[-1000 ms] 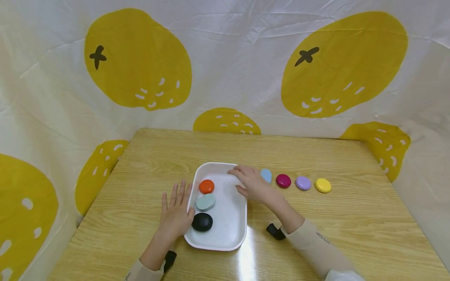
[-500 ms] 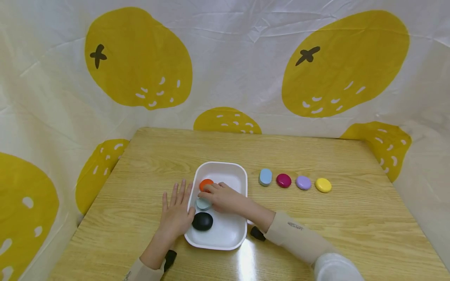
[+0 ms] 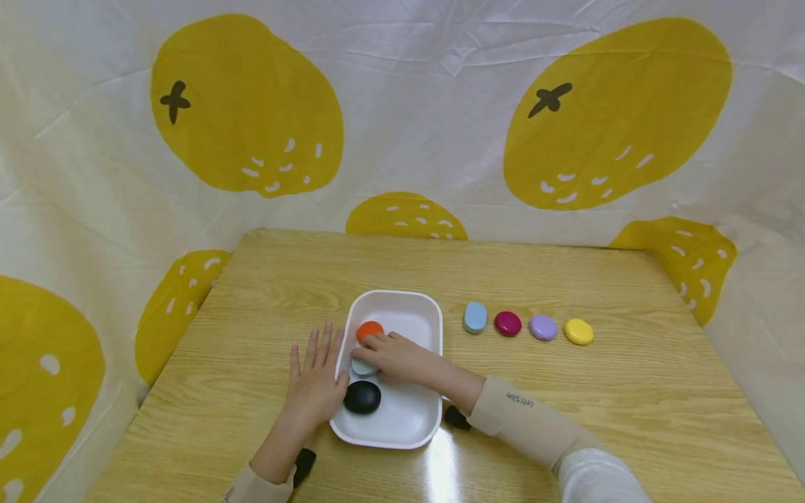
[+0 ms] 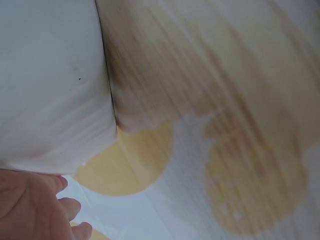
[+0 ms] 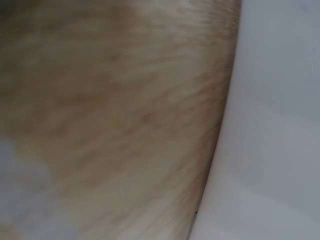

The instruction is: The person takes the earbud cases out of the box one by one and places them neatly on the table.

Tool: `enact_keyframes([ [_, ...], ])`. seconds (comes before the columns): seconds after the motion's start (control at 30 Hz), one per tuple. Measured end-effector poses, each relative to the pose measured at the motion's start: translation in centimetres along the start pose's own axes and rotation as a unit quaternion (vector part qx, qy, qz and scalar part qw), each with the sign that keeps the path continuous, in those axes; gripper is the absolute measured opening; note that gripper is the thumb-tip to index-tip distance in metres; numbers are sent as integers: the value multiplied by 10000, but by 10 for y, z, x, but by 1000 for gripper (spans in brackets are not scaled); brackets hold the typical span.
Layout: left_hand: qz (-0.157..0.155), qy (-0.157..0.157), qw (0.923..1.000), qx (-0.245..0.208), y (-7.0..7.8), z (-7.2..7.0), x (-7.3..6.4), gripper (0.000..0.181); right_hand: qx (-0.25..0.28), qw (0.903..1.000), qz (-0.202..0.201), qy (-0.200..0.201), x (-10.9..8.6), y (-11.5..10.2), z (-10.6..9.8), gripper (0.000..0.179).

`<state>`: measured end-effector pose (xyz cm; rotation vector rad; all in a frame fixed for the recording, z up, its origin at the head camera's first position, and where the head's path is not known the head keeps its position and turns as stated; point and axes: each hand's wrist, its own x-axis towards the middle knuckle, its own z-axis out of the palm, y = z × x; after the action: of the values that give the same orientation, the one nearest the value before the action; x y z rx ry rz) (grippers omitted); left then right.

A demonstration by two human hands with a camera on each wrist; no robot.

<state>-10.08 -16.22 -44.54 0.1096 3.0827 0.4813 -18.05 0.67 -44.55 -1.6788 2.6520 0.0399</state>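
pale-grn block [image 3: 362, 367] in wht tray [image 3: 405, 423], r hand [image 3: 401, 358] over it, grip unclear; l hand [image 3: 317, 391] spread, touching tray

Small dark lettering [image 3: 520, 399] on the beige fabric right sleeve [image 3: 534, 425], toward the right edge of the wood-grain counter [image 3: 654, 391], appears to read "Let's Slim"; a dark mark [image 3: 228, 494] on the beige fabric left sleeve [image 3: 263, 487] is unreadable.

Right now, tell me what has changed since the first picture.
The right hand has moved left and toward the person, from the far right corner of the tray to the green piece; whether it grips is unclear. The left hand, tray and black piece stayed put.
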Motion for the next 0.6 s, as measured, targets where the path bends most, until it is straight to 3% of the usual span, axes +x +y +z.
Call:
enact_keyframes([
  [0.37,-16,13,10000,-30,1,-1,1,65,349,9990,172,-210,-4,3,-4,55],
  [0.47,-24,0,10000,-57,1,-2,1,66,388,9984,401,-34,-8,6,-9,53],
  [0.6,-44,-12,9999,-92,1,-1,1,66,247,9955,748,526,-17,13,-21,48],
])
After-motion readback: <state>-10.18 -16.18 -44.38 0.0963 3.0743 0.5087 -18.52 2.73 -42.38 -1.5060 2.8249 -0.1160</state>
